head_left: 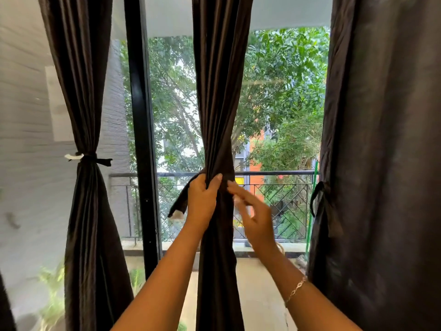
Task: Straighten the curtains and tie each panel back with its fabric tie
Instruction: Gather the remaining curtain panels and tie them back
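Note:
Three dark brown curtain panels hang before a glass door. The left panel [82, 115] is gathered by its fabric tie [89, 158]. My left hand [202, 199] grips the bunched middle panel [219, 91] together with its fabric tie [179, 206], whose white-tipped end hangs to the left. My right hand [253, 211] is blurred, just right of the gathered folds, fingers loosely spread and touching the cloth's edge. The right panel [381, 163] hangs loose, with its tie [317, 199] dangling at its left edge.
A black door frame [140, 139] stands between the left and middle panels. Outside are a balcony railing [274, 174], trees and a brick building. A bracelet [297, 289] circles my right wrist.

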